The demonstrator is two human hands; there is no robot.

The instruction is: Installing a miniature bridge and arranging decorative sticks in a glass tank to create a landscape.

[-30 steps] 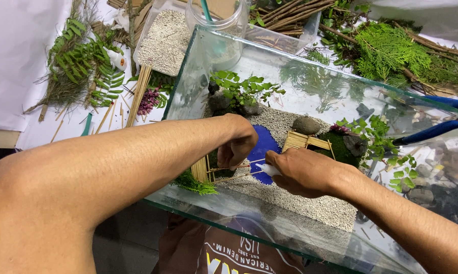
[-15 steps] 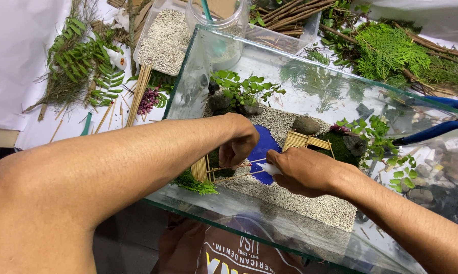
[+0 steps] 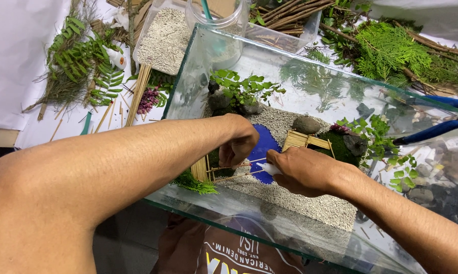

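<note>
Miniature landscape being assembled inside a glass tank (image 3: 188, 76).

Both forearms are reached into the tank over pale gravel (image 3: 310, 203) and a blue pond patch (image 3: 262, 144). Thin wooden sticks (image 3: 239, 171) are pinched by the left hand (image 3: 239, 142), fingers curled narrow, beside a small stick fence (image 3: 201, 168). A small white tube (image 3: 267, 168) is gripped in the right hand (image 3: 302, 170), closed around it, just right of the sticks.

One glass tank (image 3: 188, 81), two hands, one jar (image 3: 219, 20).
</note>
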